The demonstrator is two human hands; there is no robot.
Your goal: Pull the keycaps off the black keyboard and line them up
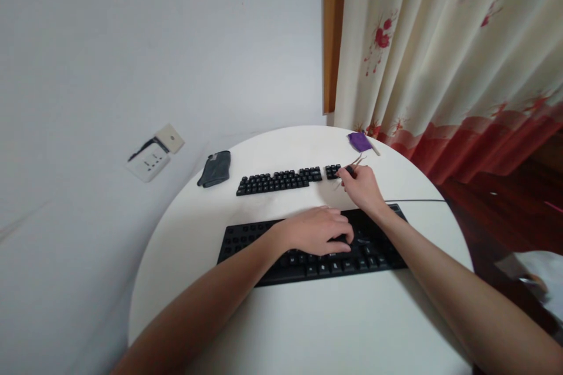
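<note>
My left hand [323, 231] rests on the black keyboard [281, 274], its fingers bent over the keys and the thumb apart from them. Dark keys show in the gap between. Beyond the keyboard, my right hand [363, 186] is closed around a thin wire keycap puller [359, 159], whose prongs stick out above the fingers. Its fingertips are at the right end of a small group of black keycaps [331, 171]. A longer block of loose keycaps [277, 181] lies in rows to the left. Small stubs without caps show at the keyboard's upper left.
A dark grey pouch [216, 169] lies at the round white table's [334, 316] back left edge. At the back right are a purple cloth-like piece [359, 141] and a pale stick [375, 149]. A cable [417, 200] runs off the right edge. Wall and curtain stand behind.
</note>
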